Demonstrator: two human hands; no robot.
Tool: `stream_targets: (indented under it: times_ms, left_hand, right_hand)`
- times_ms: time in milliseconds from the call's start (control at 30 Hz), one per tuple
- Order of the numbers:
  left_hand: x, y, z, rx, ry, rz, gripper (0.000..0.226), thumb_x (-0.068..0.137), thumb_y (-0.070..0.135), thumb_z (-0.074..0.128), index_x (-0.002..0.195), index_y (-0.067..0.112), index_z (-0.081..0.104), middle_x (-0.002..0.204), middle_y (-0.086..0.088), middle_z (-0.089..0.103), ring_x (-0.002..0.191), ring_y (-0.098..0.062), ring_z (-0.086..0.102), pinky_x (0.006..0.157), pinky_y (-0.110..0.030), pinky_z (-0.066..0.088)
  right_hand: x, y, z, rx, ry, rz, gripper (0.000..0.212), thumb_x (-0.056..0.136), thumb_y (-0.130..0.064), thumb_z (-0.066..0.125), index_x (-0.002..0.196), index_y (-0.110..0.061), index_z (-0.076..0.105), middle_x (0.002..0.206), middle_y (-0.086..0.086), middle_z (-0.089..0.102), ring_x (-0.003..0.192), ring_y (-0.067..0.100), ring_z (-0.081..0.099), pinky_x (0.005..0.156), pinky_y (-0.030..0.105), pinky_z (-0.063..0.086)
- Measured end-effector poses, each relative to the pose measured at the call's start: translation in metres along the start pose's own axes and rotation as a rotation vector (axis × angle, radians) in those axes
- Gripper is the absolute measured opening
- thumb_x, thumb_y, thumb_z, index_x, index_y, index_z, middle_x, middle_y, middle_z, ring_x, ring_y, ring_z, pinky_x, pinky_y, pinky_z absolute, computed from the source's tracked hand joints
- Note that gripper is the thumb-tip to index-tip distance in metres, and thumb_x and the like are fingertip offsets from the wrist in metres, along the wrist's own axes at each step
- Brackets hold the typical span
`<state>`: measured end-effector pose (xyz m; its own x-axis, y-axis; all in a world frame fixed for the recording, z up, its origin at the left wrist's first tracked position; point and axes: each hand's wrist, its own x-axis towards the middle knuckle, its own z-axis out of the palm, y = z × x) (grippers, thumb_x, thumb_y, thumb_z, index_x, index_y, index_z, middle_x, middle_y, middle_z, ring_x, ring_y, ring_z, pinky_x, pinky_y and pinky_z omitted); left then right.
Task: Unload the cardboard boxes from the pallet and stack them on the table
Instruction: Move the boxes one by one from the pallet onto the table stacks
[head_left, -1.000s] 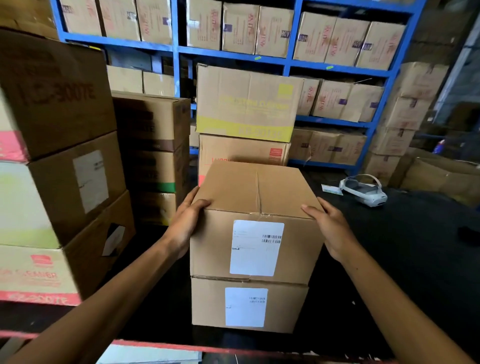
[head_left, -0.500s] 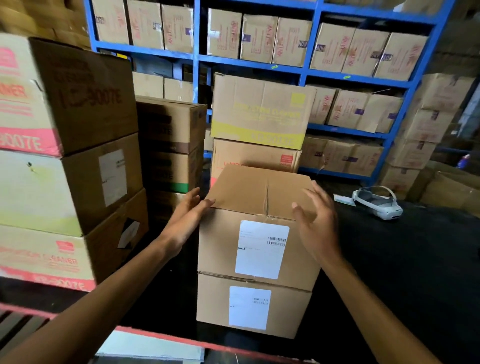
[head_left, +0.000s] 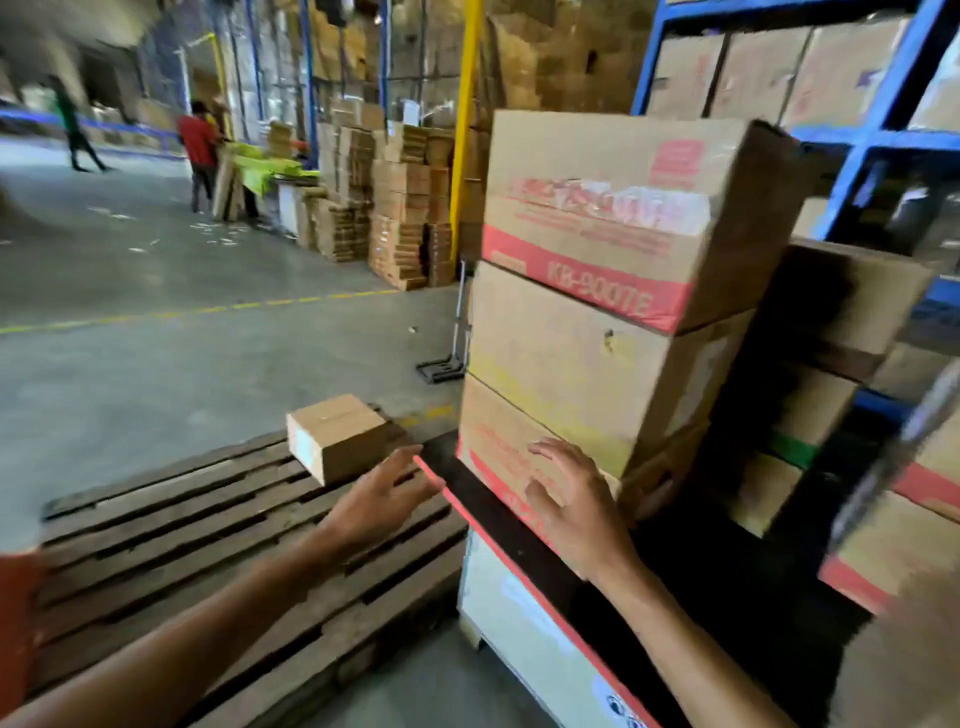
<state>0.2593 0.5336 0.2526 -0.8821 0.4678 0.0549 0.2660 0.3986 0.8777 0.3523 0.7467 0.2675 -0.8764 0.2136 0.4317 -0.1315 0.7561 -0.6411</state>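
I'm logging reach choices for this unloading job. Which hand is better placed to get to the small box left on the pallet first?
Probably the left hand: it is open over the pallet, just short of the small box. The right hand is open over the table's edge in front of the stacked boxes.

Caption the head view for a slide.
Both empty hands, left hand and right hand, reach from the black table toward one small brown cardboard box on the wooden slatted pallet.
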Motion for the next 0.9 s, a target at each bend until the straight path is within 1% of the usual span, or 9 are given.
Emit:
stream_targets:
  times_ms: [100,200,267,333,567,667,733,833,900]
  left_hand:
    - [0.016,-0.084,-0.102,-0.025,0.158,-0.14,0.056,0.081,0.049,0.065,0.129,0.027,0.048,0.112,0.011,0.061,0.098,-0.002,0.06,0.085,-0.016,0.044]
    - [0.032,-0.155,-0.186,-0.049,0.251,-0.256,0.03,0.09,0.018,0.064,0.117,0.023,0.051,0.089,0.024,0.064,0.067,0.01,0.059,0.064,-0.012,0.043]
    - [0.043,-0.193,-0.237,-0.013,0.313,-0.314,0.038,0.09,0.012,0.063,0.125,0.014,0.051,0.104,0.006,0.066,0.074,-0.006,0.058,0.072,-0.025,0.042]
    - [0.054,-0.226,-0.277,-0.026,0.341,-0.365,0.045,0.089,0.012,0.064,0.13,0.007,0.047,0.118,-0.011,0.06,0.093,-0.022,0.057,0.078,-0.027,0.045]
    - [0.116,-0.304,-0.357,-0.158,0.407,-0.489,0.052,0.091,0.019,0.064,0.137,0.007,0.044,0.132,-0.011,0.051,0.121,-0.024,0.051,0.101,-0.039,0.042]
    - [0.151,-0.337,-0.37,-0.153,0.398,-0.546,0.068,0.072,0.053,0.07,0.127,0.02,0.049,0.132,-0.013,0.058,0.11,-0.025,0.059,0.093,-0.042,0.047]
    - [0.183,-0.348,-0.378,-0.135,0.37,-0.572,0.067,0.075,0.052,0.068,0.13,0.019,0.048,0.13,-0.01,0.058,0.11,-0.024,0.059,0.09,-0.036,0.05]
    - [0.254,-0.378,-0.389,-0.121,0.309,-0.545,0.049,0.093,0.017,0.059,0.138,0.006,0.041,0.125,-0.006,0.051,0.112,-0.019,0.051,0.073,-0.011,0.047]
    - [0.319,-0.406,-0.403,-0.08,0.274,-0.517,0.05,0.092,0.023,0.06,0.138,0.012,0.043,0.133,-0.006,0.051,0.12,-0.02,0.05,0.089,-0.02,0.045]
  right_hand:
    - [0.067,-0.024,0.11,0.087,-0.135,0.025,0.039,0.082,-0.025,0.06,0.116,-0.008,0.065,0.116,0.006,0.065,0.106,0.012,0.058,0.088,-0.001,0.032]
    - [0.124,-0.037,0.204,0.147,-0.255,0.114,0.034,0.088,-0.017,0.066,0.121,-0.01,0.062,0.11,0.01,0.062,0.098,0.014,0.054,0.085,0.006,0.041]
    - [0.155,-0.041,0.255,0.136,-0.327,0.178,0.037,0.088,-0.02,0.066,0.124,-0.014,0.06,0.112,0.009,0.06,0.099,0.017,0.054,0.088,0.025,0.045]
    - [0.178,-0.042,0.291,0.121,-0.369,0.243,0.038,0.089,-0.025,0.064,0.126,-0.017,0.059,0.12,0.007,0.06,0.115,0.02,0.055,0.089,0.029,0.042]
    - [0.275,-0.038,0.395,0.146,-0.458,0.391,0.043,0.092,-0.025,0.061,0.131,-0.009,0.054,0.137,0.015,0.054,0.127,0.026,0.051,0.101,0.037,0.043]
    - [0.319,-0.033,0.437,0.175,-0.465,0.458,0.045,0.093,-0.027,0.061,0.133,-0.007,0.052,0.137,0.016,0.053,0.125,0.028,0.052,0.102,0.039,0.043]
    - [0.348,-0.022,0.471,0.19,-0.463,0.52,0.047,0.092,-0.029,0.06,0.134,-0.007,0.051,0.138,0.017,0.052,0.125,0.029,0.052,0.103,0.042,0.042]
    - [0.393,0.002,0.526,0.213,-0.459,0.63,0.052,0.093,-0.032,0.059,0.138,-0.008,0.047,0.141,0.017,0.049,0.126,0.03,0.05,0.101,0.039,0.042]
    - [0.437,0.026,0.57,0.228,-0.482,0.71,0.058,0.094,-0.035,0.057,0.144,-0.01,0.04,0.146,0.015,0.045,0.13,0.03,0.047,0.103,0.04,0.04]
